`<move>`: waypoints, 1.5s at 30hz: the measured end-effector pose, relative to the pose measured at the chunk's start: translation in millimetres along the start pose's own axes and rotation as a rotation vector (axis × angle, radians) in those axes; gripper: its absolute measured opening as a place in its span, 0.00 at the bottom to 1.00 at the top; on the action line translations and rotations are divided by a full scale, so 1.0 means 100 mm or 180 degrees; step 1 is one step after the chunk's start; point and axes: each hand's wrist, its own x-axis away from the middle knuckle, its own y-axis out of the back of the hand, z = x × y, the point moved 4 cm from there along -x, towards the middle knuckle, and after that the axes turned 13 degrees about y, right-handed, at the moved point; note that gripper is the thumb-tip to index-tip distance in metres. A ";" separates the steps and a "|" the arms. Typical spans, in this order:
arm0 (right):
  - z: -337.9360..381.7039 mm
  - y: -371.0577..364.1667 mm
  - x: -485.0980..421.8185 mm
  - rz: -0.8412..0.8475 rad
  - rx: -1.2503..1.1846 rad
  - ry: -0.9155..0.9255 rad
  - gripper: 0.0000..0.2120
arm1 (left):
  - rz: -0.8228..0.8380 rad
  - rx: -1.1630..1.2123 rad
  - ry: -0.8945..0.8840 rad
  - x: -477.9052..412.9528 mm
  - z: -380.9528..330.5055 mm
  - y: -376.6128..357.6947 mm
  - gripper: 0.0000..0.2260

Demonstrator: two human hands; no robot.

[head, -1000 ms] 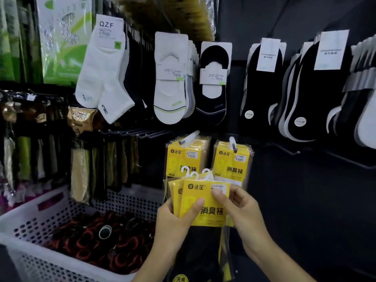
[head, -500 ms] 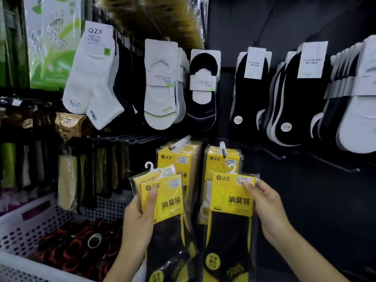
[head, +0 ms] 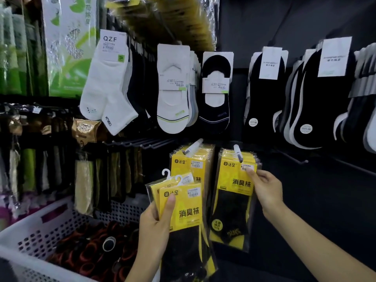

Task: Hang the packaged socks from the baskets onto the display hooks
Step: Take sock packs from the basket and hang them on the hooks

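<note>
- At the lower left, a white perforated basket (head: 30, 226) holds a heap of dark, red-ringed items (head: 87, 251). I cannot tell whether any yellow packs lie among them.
- Just right of the basket, the left hand (head: 154, 226) grips a small stack of yellow sock packs (head: 183, 208), with the thumb pressed across the front pack and the fingers curled behind. Their white hangers (head: 166, 173) stand free above the stack, on no hook, so these packs are yet to be hung.
- Above that stack, the left hook (head: 193, 148) already carries a row of the same yellow packs (head: 181, 161). That part looks done.
- Beside it, the right hook (head: 237, 152) carries another row, and the front pack (head: 234, 190) hangs straight at its tip. The pack's hanger is hidden by the hook end, so I cannot say whether it is fully seated. It looks on, or very nearly so.
- The right hand (head: 266, 190) pinches that front pack at its upper right corner, fingers closed on the edge.
- Farther right, a bare hook (head: 301, 160) juts from the dark panel, below rows of black socks (head: 264, 94).
- By my reading, one pack is at the point of being hung and several remain in the left hand, so the task is partway through.
</note>
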 end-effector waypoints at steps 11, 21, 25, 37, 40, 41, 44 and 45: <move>0.23 -0.16 0.84 0.1441 -0.0158 -0.0021 0.16 | -0.0179 -0.0063 0.0119 0.08 0.11 -0.07 0.19; 0.24 0.10 1.02 0.1079 -0.0486 -0.0144 0.11 | 0.0408 -0.0235 -0.0001 0.12 0.14 -0.24 0.17; 0.27 0.35 0.77 0.0564 -0.0488 -0.0084 0.07 | 0.0135 -0.0251 -0.0055 0.00 0.13 -0.06 0.18; 0.24 0.03 0.17 0.0438 -0.0192 0.0184 0.05 | 0.0081 -0.0143 -0.0126 -0.02 0.06 -0.03 0.16; 0.08 -0.02 0.07 0.0035 0.0017 -0.0033 0.04 | 0.0197 -0.0094 -0.0094 -0.01 0.09 -0.08 0.15; 0.04 0.00 0.04 -0.0165 0.0189 -0.0076 0.06 | 0.0247 -0.0072 -0.0065 -0.01 0.10 -0.10 0.15; -0.03 0.04 0.04 -0.0609 0.0650 -0.0152 0.13 | 0.0414 0.0007 0.0012 0.01 0.14 -0.14 0.13; -0.06 0.06 0.07 -0.0662 0.0741 -0.0171 0.14 | 0.0461 0.0029 0.0039 0.01 0.15 -0.15 0.12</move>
